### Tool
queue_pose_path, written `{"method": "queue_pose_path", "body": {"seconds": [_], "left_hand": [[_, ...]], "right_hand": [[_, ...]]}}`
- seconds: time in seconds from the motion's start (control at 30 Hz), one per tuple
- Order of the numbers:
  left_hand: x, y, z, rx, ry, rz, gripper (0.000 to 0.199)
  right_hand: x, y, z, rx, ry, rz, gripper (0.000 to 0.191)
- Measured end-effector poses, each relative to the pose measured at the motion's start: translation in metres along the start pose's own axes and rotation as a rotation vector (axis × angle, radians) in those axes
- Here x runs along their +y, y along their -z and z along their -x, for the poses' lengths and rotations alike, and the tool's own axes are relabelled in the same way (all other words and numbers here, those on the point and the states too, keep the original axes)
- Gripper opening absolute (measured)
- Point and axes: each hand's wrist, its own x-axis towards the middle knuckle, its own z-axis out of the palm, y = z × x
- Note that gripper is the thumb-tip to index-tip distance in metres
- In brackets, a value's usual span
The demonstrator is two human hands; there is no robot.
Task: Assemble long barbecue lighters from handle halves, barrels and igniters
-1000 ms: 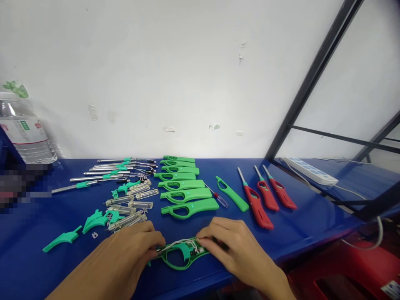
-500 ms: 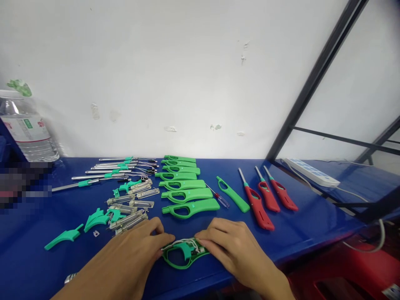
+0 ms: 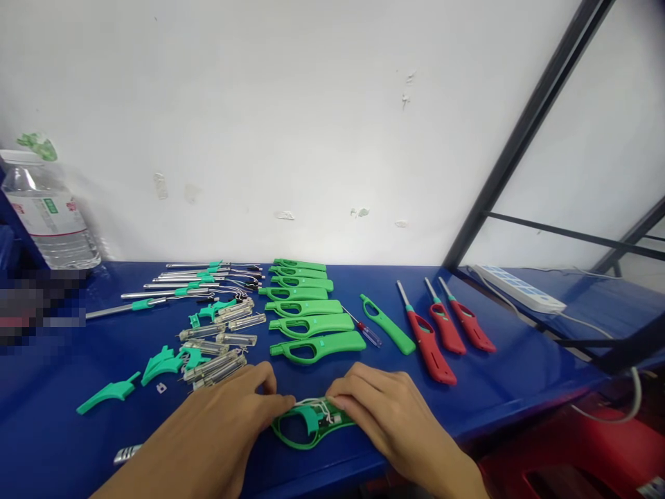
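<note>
Between my hands, near the table's front edge, lies a green lighter shell, its open side up. Inside it show a teal trigger, white wires and small dark and metal parts. My left hand pinches the shell's left end, fingertips by the wires. My right hand grips the right end, its thumb and fingers closed over the handle part. My fingers hide both ends of the shell. Just beyond my hands, several green shells lie in a column.
To the left are metal lighter tubes, clear fuel tanks and teal triggers. A screwdriver, a single green shell half and red lighters lie to the right. A water bottle and power strip stand farther out.
My left thumb and fingers have shifted slightly right along the shell's upper edge. My right hand keeps its hold, and the view has moved a little.
</note>
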Motion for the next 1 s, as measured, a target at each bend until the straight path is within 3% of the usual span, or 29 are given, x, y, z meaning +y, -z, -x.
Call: {"method": "queue_pose_path", "body": {"seconds": [0.37, 0.63, 0.8, 1.0], "left_hand": [[-0.001, -0.007, -0.002, 0.024, -0.030, 0.020, 0.079], [0.002, -0.002, -0.003, 0.007, -0.024, -0.001, 0.074], [0.005, 0.005, -0.004, -0.010, -0.019, 0.007, 0.062], [0.007, 0.005, -0.003, -0.009, -0.001, 0.004, 0.061]], "right_hand": [[-0.004, -0.012, -0.008, 0.104, -0.043, -0.096, 0.035], [-0.011, -0.006, -0.012, 0.042, -0.057, -0.283, 0.029], [-0.009, -0.004, -0.011, 0.019, -0.132, -0.358, 0.025], [-0.008, -0.003, -0.011, 0.025, -0.153, -0.374, 0.021]]}}
